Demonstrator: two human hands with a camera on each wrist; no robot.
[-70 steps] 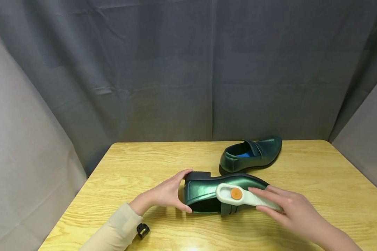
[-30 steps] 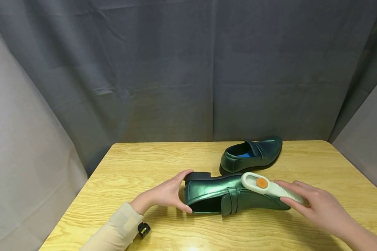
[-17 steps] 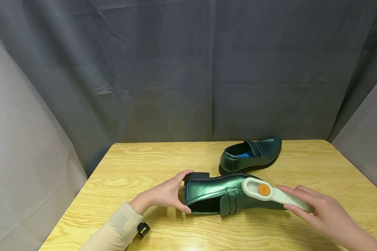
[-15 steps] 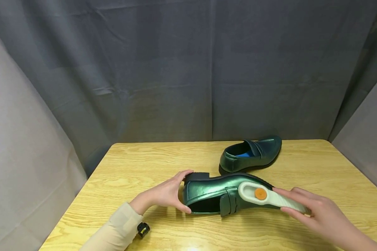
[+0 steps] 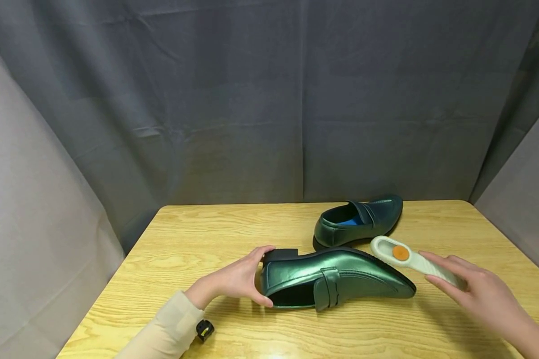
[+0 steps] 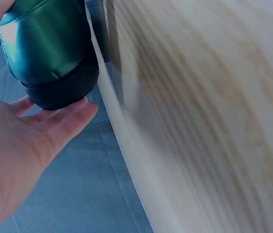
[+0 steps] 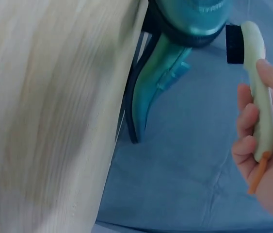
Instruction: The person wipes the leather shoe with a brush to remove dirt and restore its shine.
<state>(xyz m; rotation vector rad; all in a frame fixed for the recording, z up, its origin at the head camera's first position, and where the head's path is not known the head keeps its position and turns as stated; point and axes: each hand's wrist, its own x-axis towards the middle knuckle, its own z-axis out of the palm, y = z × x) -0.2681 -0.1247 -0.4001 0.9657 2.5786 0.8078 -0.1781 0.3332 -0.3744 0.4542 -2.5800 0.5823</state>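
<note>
A dark green loafer (image 5: pixel 364 274) lies on its side on the wooden table, toe to the right. My left hand (image 5: pixel 238 279) grips it at the heel, thumb by the opening and fingers on the black heel block; in the left wrist view the fingers (image 6: pixel 61 121) lie against the heel. My right hand (image 5: pixel 480 284) holds a shoe brush (image 5: pixel 431 267) with a pale green handle and an orange button (image 5: pixel 401 253). Its black bristles (image 7: pixel 234 44) show in the right wrist view. The brush head is raised above the toe, apart from the loafer.
A matching loafer (image 5: pixel 377 219) stands upright behind, toe to the back right, with a blue insole. A small black object (image 5: pixel 204 329) is beside the left cuff. Grey curtain (image 5: pixel 233 109) hangs behind the table (image 5: pixel 197 229), and pale cloth (image 5: pixel 36 224) at the sides.
The brush has gone from the loafer's side near the strap toward the toe, and now is lifted up and to the right off it. Left hand and loafer stay in place.
</note>
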